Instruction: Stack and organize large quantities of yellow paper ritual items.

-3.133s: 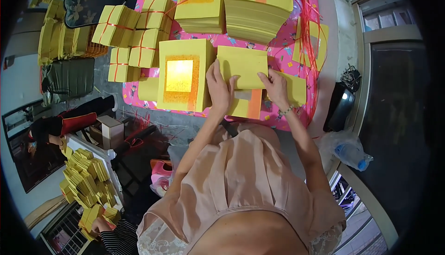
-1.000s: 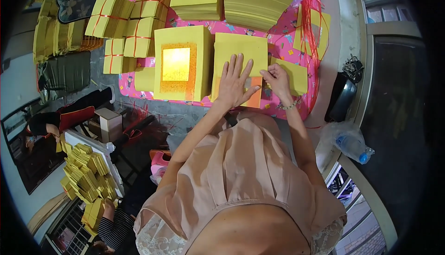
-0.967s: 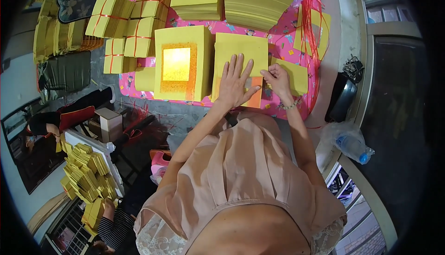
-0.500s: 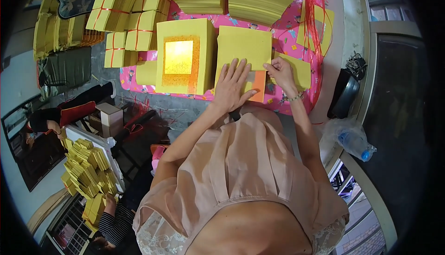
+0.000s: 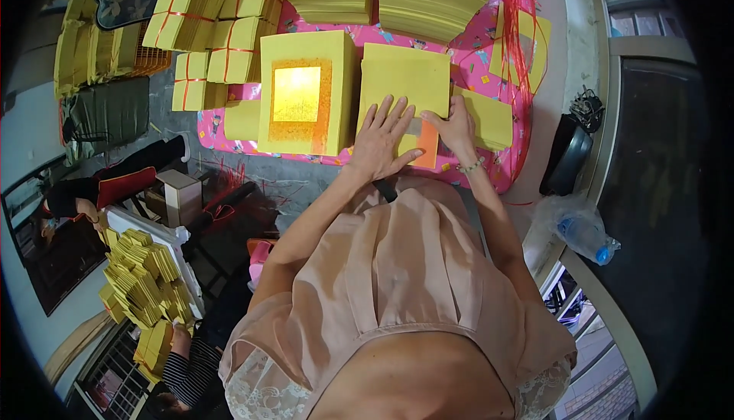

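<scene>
A yellow paper sheet (image 5: 405,76) lies in front of me, its lower edge ending partway down over another piece with an orange strip (image 5: 427,149) and a greyish patch. My left hand (image 5: 382,137) rests flat on the paper, fingers spread, holding nothing. At the right edge of the paper, my right hand (image 5: 459,129) grips it with thumb on the edge and the fingers partly hidden. To the left stands a tall stack of yellow paper (image 5: 342,91), topped by a shiny gold square (image 5: 297,94) on an orange patch. More yellow paper (image 5: 489,118) lies beside my right hand.
A pink patterned cloth (image 5: 478,61) covers the table. Bundles tied with red string (image 5: 183,15) and thick stacks (image 5: 428,0) stand farther back. Red strands (image 5: 516,38) hang at right, near a plastic bottle (image 5: 585,238). At lower left, people handle yellow bundles (image 5: 141,275).
My right hand has moved slightly left and down, its thumb now along the paper's edge rather than pinching its corner. My left hand stays flat in nearly the same place.
</scene>
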Demonstrator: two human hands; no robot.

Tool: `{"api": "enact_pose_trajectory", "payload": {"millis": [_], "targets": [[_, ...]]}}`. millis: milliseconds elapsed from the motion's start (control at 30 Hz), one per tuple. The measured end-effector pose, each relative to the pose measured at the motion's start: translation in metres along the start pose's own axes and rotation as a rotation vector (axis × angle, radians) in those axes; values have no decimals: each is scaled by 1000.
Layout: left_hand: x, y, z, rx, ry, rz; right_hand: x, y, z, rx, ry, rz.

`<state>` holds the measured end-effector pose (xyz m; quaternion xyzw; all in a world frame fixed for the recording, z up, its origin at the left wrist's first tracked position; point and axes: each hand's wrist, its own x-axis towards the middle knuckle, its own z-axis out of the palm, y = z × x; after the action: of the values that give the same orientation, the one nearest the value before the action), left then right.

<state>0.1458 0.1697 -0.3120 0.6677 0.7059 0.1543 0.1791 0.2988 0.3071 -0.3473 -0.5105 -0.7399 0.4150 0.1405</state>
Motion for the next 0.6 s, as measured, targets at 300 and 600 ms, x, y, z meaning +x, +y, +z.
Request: {"api": "enact_pose_trajectory", "payload": {"millis": [300,600], "targets": [[0,-3,1,2,4,13,-7,4,-2,52,110,23],[2,0,-22,-366,340,-101,-14,-3,-32,450,-55,-35]]}}
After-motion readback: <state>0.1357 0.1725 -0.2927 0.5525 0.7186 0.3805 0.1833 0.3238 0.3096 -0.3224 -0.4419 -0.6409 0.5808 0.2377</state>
